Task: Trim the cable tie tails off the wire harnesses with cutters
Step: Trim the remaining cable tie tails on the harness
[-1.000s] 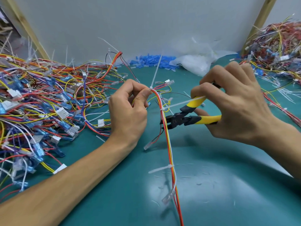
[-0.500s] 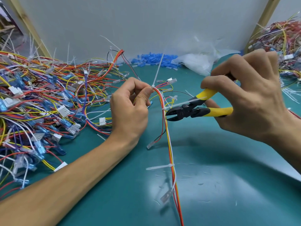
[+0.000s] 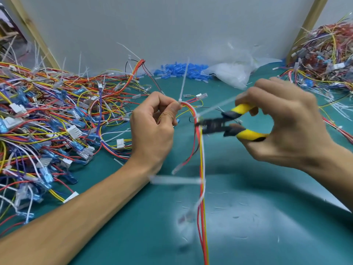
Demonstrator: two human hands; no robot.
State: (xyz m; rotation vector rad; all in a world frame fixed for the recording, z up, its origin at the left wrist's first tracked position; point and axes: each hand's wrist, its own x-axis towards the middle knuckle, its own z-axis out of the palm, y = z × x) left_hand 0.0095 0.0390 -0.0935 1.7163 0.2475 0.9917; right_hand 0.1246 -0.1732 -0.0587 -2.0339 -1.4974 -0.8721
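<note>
My left hand [image 3: 152,129] pinches the top bend of a red, orange, yellow and white wire harness [image 3: 200,161] that hangs down toward the bottom edge. White cable tie tails stick out from it: one upright tail [image 3: 183,81] above my fingers, one slanting tail [image 3: 217,107] toward the upper right, one blurred tail [image 3: 175,180] lower down pointing left. My right hand [image 3: 286,125] grips the yellow-handled cutters [image 3: 227,126]. Their black jaws sit against the harness at the base of the slanting tail.
A large pile of tangled harnesses [image 3: 47,121] covers the left of the green mat [image 3: 257,217]. Another pile [image 3: 328,54] sits at the back right. Blue connector sleeves [image 3: 177,70] and a clear plastic bag [image 3: 233,71] lie by the back wall. Small white offcuts dot the mat.
My right hand has moved the cutters left, so the jaws now touch the harness at the slanting tie. The lower part of the harness swings and blurs. My left hand keeps its pinch.
</note>
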